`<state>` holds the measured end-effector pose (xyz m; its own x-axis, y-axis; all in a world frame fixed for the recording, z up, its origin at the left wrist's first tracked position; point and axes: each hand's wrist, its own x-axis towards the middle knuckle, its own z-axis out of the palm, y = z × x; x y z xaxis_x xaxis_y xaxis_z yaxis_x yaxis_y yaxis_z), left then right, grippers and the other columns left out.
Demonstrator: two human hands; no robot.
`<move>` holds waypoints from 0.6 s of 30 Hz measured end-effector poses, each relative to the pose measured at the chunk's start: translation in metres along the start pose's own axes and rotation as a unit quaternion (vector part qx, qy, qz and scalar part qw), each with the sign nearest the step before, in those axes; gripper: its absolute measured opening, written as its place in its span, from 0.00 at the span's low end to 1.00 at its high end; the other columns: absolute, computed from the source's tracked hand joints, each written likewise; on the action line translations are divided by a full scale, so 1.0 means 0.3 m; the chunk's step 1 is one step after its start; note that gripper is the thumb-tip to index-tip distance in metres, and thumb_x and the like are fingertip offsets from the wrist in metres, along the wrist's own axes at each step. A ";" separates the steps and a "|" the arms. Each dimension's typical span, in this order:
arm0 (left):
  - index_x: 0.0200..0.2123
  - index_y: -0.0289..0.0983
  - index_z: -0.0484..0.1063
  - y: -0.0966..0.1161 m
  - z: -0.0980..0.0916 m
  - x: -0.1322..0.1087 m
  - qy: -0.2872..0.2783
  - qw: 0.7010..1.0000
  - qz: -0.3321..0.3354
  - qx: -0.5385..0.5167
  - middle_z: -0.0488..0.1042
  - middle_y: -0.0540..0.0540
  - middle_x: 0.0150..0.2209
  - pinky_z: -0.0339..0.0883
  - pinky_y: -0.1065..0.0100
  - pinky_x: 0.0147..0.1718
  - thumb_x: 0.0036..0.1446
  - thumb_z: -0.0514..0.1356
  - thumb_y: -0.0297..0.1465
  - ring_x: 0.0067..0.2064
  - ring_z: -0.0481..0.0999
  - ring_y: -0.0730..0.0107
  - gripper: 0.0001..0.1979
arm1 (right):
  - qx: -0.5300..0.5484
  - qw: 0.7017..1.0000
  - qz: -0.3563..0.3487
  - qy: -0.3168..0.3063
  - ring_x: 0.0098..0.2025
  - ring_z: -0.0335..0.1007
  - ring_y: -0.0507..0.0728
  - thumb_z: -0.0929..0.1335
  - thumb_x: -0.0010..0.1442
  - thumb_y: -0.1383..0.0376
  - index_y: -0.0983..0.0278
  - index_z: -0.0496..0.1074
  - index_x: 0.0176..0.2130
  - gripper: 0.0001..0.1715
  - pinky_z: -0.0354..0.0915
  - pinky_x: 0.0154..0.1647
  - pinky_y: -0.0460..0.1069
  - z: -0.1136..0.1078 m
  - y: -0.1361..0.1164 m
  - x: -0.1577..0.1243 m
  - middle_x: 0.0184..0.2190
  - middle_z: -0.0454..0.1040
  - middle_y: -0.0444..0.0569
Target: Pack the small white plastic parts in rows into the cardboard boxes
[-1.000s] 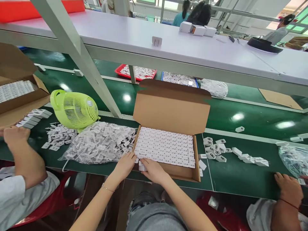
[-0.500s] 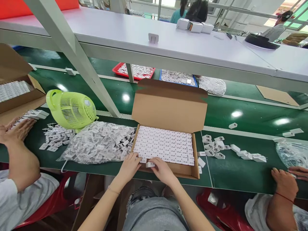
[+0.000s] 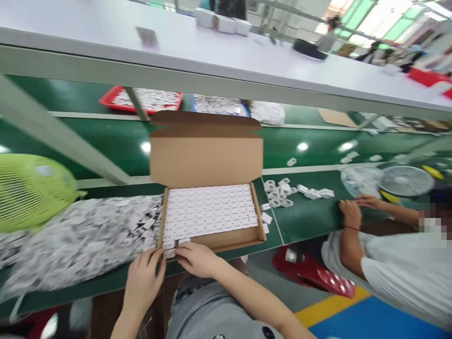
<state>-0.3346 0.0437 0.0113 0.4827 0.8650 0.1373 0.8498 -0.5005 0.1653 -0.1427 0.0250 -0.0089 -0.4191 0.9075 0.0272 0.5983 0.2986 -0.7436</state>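
Note:
My left hand [image 3: 145, 275] rests at the front left corner of the open cardboard box [image 3: 219, 247], thumb apart from the fingers, its fingertips by the box edge. In my right hand [image 3: 197, 259] is a white charger block [image 3: 184, 240], held between thumb and fingers at the left end of the box's front row. Rows of white charger blocks [image 3: 212, 209] fill most of the box, and a strip of bare cardboard shows along the front right. The box lid stands raised at the back.
Left lie a clear bag of small white parts [image 3: 88, 235] and a green fan [image 3: 33, 190]. Loose charger blocks [image 3: 278, 193] are scattered to the right. Another person's hands [image 3: 351, 214] work farther right. A white shelf [image 3: 226, 61] crosses above, with red [image 3: 141, 99] and blue trays behind.
The view has swung right, so the box now appears farther left. My right hand has brought the charger block closer to my left hand, at the row's left end.

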 end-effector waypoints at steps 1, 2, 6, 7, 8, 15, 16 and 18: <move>0.40 0.35 0.67 0.008 0.013 0.002 0.009 1.000 0.006 0.008 0.69 0.38 0.39 0.62 0.58 0.36 0.56 0.50 0.34 0.39 0.67 0.55 0.13 | -0.002 0.999 0.028 0.042 0.43 0.67 0.54 0.61 0.58 0.65 0.58 0.67 0.46 0.15 0.64 0.43 0.48 -0.047 0.036 -0.037 0.42 0.70 0.47; 0.41 0.34 0.67 0.017 0.028 0.008 0.021 1.000 0.009 0.012 0.68 0.37 0.39 0.62 0.58 0.36 0.56 0.50 0.35 0.39 0.67 0.54 0.14 | -0.006 0.993 0.067 0.100 0.43 0.67 0.54 0.61 0.59 0.65 0.58 0.68 0.45 0.15 0.64 0.43 0.48 -0.104 0.081 -0.089 0.41 0.71 0.47; 0.40 0.34 0.68 0.079 0.071 0.079 0.067 0.997 0.043 -0.003 0.68 0.36 0.38 0.61 0.58 0.38 0.55 0.50 0.35 0.40 0.68 0.55 0.14 | -0.043 0.863 0.301 0.403 0.42 0.67 0.56 0.57 0.59 0.67 0.63 0.70 0.42 0.17 0.63 0.44 0.51 -0.352 0.307 -0.395 0.38 0.72 0.51; 0.40 0.35 0.69 0.109 0.075 0.109 0.074 0.996 0.056 -0.011 0.68 0.37 0.37 0.61 0.58 0.39 0.55 0.51 0.35 0.40 0.68 0.56 0.13 | -0.052 0.828 0.349 0.436 0.41 0.67 0.56 0.57 0.58 0.68 0.64 0.70 0.42 0.17 0.63 0.44 0.52 -0.397 0.368 -0.469 0.38 0.72 0.52; 0.39 0.35 0.69 0.148 0.076 0.144 0.075 0.994 0.074 -0.021 0.68 0.38 0.37 0.61 0.58 0.39 0.55 0.51 0.34 0.40 0.68 0.57 0.12 | -0.055 0.814 0.380 0.435 0.41 0.67 0.57 0.57 0.56 0.69 0.65 0.70 0.41 0.17 0.63 0.44 0.53 -0.431 0.427 -0.528 0.38 0.72 0.52; 0.42 0.38 0.68 0.673 0.118 0.385 -0.054 0.954 0.285 -0.067 0.70 0.42 0.43 0.60 0.59 0.46 0.56 0.49 0.27 0.46 0.67 0.61 0.13 | -0.026 0.911 0.326 0.253 0.49 0.61 0.60 0.66 0.48 0.69 0.64 0.67 0.45 0.22 0.58 0.51 0.55 -0.443 0.659 -0.543 0.44 0.68 0.53; 0.44 0.37 0.67 0.756 0.142 0.404 -0.069 0.951 0.294 -0.057 0.70 0.42 0.45 0.58 0.58 0.48 0.56 0.49 0.27 0.48 0.66 0.60 0.14 | -0.022 0.910 0.323 0.257 0.48 0.62 0.60 0.66 0.47 0.69 0.64 0.68 0.44 0.20 0.59 0.50 0.55 -0.434 0.669 -0.542 0.42 0.69 0.53; 0.46 0.33 0.67 0.895 0.201 0.429 -0.092 0.954 0.285 -0.021 0.70 0.39 0.47 0.55 0.56 0.52 0.54 0.50 0.26 0.51 0.65 0.58 0.16 | 0.013 0.905 0.320 0.280 0.44 0.64 0.59 0.66 0.46 0.69 0.65 0.67 0.41 0.18 0.61 0.47 0.54 -0.420 0.683 -0.571 0.39 0.69 0.52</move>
<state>-0.0316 0.0230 0.0145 0.8956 0.4427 0.0434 0.4317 -0.8886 0.1552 0.1378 -0.0320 -0.0818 0.4230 0.9021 -0.0858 0.5777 -0.3414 -0.7414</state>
